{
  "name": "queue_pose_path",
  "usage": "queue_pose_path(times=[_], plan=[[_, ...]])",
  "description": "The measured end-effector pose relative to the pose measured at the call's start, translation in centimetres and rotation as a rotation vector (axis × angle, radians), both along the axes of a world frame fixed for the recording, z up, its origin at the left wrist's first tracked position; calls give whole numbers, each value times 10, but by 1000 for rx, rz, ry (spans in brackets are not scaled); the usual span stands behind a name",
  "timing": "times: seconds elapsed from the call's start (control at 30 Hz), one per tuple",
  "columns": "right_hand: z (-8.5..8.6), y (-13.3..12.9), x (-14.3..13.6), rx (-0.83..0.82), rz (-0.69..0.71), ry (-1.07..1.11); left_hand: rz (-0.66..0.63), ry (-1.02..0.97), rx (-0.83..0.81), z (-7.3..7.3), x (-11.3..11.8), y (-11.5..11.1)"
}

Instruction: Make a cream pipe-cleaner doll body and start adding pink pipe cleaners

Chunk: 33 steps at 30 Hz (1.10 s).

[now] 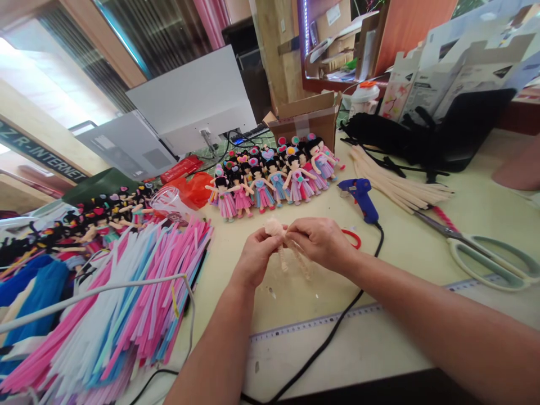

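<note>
Between both hands is a small cream-coloured doll body (275, 226) made of fuzzy stems, its round head up and its twisted legs hanging down over the table. My left hand (258, 253) pinches it from the left side, thumb on top. My right hand (317, 241) has its fingers closed on the body's right side, close to the left fingertips. The fingers hide the middle of the body. A blue glue gun (360, 198) lies just beyond my right hand, and a red ring (353, 239) shows beside the wrist.
Finished dolls (264, 185) stand in rows before a cardboard box (307, 115). Pink, white and blue stems (139, 298) pile up at left. Cream stems (396, 180) and scissors (485, 253) lie right. A black cable (324, 343) crosses the ruler (312, 326) in front.
</note>
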State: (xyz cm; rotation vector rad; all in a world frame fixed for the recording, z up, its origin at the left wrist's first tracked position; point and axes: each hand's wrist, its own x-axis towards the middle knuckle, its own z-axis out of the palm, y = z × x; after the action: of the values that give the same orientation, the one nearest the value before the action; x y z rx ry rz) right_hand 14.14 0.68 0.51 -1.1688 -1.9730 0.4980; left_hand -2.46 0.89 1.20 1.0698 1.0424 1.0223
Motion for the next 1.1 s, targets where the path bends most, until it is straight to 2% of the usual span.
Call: queue_pose_path(times=[0.27, 0.43, 0.67, 0.9, 1.1], plan=[[4, 7, 4, -271, -40, 112, 11, 19, 30, -6, -2, 2], [-4, 14, 7, -295, 59, 228, 16, 59, 85, -7, -4, 2], [-4, 15, 7, -365, -1, 278, -2, 99, 168, -7, -5, 4], [-1, 14, 4, -492, -17, 377, 20, 107, 173, -11, -6, 6], [-6, 18, 5, -552, 102, 467, 11, 75, 161, -12, -8, 6]])
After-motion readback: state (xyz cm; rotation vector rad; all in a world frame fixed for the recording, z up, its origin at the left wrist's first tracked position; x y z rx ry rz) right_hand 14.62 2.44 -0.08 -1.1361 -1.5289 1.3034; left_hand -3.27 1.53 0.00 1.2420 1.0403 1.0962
